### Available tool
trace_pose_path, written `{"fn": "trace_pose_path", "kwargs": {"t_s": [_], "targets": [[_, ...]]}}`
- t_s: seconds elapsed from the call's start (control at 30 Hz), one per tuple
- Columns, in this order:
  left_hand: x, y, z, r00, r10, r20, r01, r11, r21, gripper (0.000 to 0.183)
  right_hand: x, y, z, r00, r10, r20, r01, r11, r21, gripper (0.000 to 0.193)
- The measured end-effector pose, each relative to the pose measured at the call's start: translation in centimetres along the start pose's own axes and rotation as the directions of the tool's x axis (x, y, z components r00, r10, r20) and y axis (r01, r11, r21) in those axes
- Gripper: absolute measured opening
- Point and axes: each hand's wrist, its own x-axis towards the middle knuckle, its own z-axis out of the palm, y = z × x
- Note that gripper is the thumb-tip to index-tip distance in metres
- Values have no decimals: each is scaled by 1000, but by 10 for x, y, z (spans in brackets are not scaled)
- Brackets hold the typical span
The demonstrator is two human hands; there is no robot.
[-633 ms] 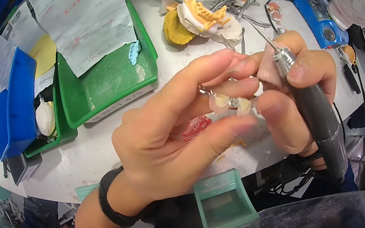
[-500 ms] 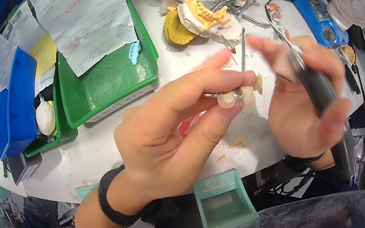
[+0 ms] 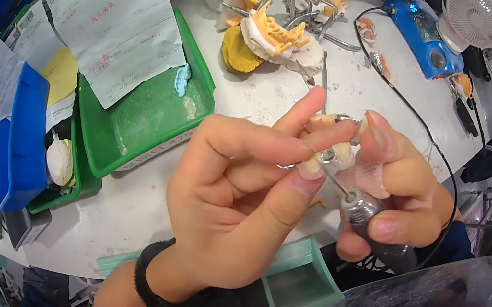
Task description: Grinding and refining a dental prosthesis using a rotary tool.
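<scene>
Between the fingertips of my left hand (image 3: 233,195) is a partial denture (image 3: 312,168) with tooth-coloured pieces and shiny metal parts, some of it hidden behind the fingers. My right hand (image 3: 396,183) is closed around a dark corded handpiece (image 3: 378,232) with a ribbed metal collar. Its thin metal tip points up and meets the denture, or lies just in front of it; I cannot tell which. The right index finger and thumb are close by the denture's right end. A pale wrap covers part of one right finger.
Plaster dental models with yellow wax (image 3: 277,29) and metal articulators stand at the back. A green tray (image 3: 144,135) holding papers lies left, beside a blue bin (image 3: 17,144). At right are a blue control box (image 3: 422,33) and a white fan (image 3: 472,15). A teal tray (image 3: 300,275) hangs at the near edge.
My right hand has come left and turned the handpiece so its tip is at the denture. My left hand has shifted slightly right and down, still holding the denture.
</scene>
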Motion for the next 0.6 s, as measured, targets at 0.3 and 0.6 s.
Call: {"fn": "trace_pose_path", "kwargs": {"t_s": [0.3,0.6], "targets": [[0,-1,6,998,-35,-44,26,982,-188,18,-2,-7,-8,986,36,164,-49,996,76,43],[-2,-2,3,995,-82,-48,74,985,-155,21,-1,8,-5,998,-28,58,19,991,135,40]]}}
